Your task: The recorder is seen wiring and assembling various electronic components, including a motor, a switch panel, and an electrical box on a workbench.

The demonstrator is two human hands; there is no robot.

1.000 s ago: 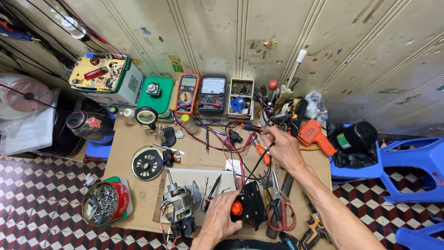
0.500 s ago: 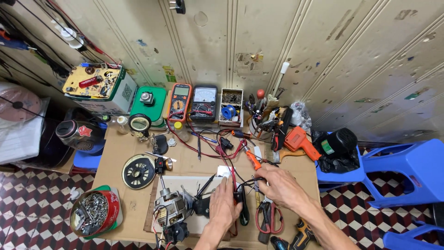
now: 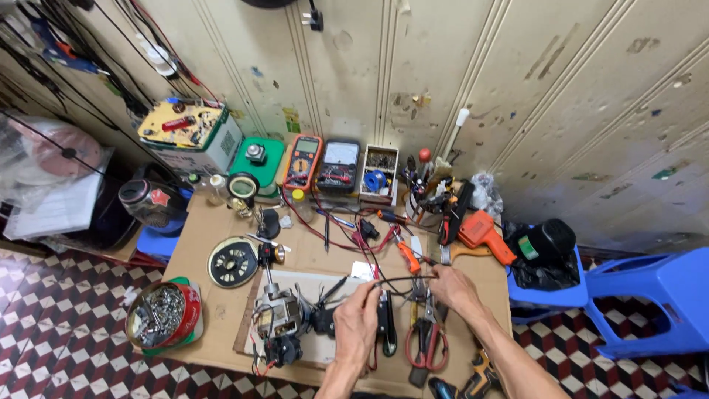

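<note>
My left hand [image 3: 357, 321] and my right hand [image 3: 453, 287] hold a thin black wire [image 3: 405, 279] stretched between them over a brown cardboard-covered work table [image 3: 221, 325]. Just left of my left hand lies a small electric motor [image 3: 278, 319] with loose wires on a pale board. Under my hands lie a dark tool body [image 3: 386, 323] and red-handled pliers [image 3: 426, 343]. An orange-handled tool [image 3: 406, 256] rests just beyond the wire.
At the back stand an orange multimeter [image 3: 303, 162], a black meter [image 3: 339, 165], a box of parts [image 3: 379, 173], a green scale [image 3: 257, 158] and an orange soldering gun [image 3: 483, 233]. A tin of screws [image 3: 161, 316] sits at left. Blue stools [image 3: 650, 297] stand right.
My left hand has let go of the dark tool and come up to the wire. My right hand drew back from the tools at the rear to hold the wire's other end.
</note>
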